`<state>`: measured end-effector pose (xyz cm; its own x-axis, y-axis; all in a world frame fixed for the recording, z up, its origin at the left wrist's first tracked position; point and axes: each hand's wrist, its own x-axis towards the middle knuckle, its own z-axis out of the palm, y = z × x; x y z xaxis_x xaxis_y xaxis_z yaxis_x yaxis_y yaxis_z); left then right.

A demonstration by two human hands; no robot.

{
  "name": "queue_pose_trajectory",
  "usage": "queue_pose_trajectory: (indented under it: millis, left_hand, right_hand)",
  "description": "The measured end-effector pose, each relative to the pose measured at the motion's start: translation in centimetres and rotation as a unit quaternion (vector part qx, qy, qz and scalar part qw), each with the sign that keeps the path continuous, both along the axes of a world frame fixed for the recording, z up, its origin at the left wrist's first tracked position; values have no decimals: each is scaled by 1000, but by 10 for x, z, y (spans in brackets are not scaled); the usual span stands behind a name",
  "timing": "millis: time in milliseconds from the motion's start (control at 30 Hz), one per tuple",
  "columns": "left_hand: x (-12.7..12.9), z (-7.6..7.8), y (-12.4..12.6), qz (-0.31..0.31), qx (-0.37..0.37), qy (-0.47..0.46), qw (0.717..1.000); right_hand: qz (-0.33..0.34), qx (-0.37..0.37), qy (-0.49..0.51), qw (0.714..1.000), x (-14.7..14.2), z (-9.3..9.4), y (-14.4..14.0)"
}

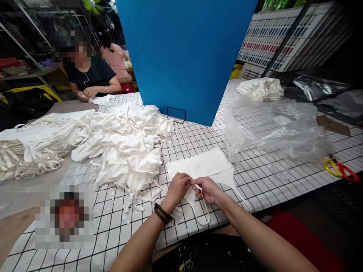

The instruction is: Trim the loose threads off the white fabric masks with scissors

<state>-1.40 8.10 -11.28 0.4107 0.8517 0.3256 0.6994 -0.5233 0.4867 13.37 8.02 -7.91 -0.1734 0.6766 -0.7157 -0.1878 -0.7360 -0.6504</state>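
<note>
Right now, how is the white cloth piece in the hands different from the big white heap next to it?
The flat piece lies smooth and spread on the checked table, pinched at its strap by the left hand and right hand; the heap is crumpled, untouched. The flat piece is single; the heap holds many. Both are white fabric.

a garment workshop, probably: heaps of white fabric pieces (124, 143) on a gridded desk (255, 185), thread colour cards (269, 37) far right, scissors (340, 170) near right.
</note>
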Motion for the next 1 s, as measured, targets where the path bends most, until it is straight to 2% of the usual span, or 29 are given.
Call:
queue_pose_trajectory:
  millis: [100,167,267,300,333,367,433,500,600,700,800,900,1000]
  left_hand:
    - [-3,5,0,-13,-9,6,1000]
    - [-8,11,-2,-31,-15,16,999]
    - [-18,21,-8,-68,-24,34,997]
    - [-20,25,-10,-74,-24,42,996]
    - [-19,29,-11,-75,-20,51,996]
    - [-15,32,-11,-74,-14,59,995]
    - [4,38,-8,-81,2,69,994]
    - [35,42,-4,-123,10,73,990]
    - [88,42,0,-210,1,96,973]
    - [122,34,0,-248,-13,135,959]
    - [132,25,-3,-248,0,160,955]
    - [129,21,-4,-245,15,176,953]
    - [130,25,-7,-236,11,190,953]
  right_hand:
    - [65,8,-21,998,3,12,-5]
    - [83,30,-34,995,21,26,-20]
    - [69,96,-96,988,83,42,-64]
    - [76,139,-175,972,107,42,-81]
    - [85,154,-255,951,131,39,-99]
    - [83,130,-303,941,151,33,-115]
    - [12,95,-323,942,175,12,-139]
    - [-37,104,-298,948,177,-15,-148]
    - [-98,143,-232,957,162,-49,-142]
    - [-133,171,-187,958,156,-60,-139]
    - [-122,180,-149,965,171,-51,-154]
    - [-90,191,-123,970,201,-28,-183]
    - [-37,212,-164,963,228,-2,-209]
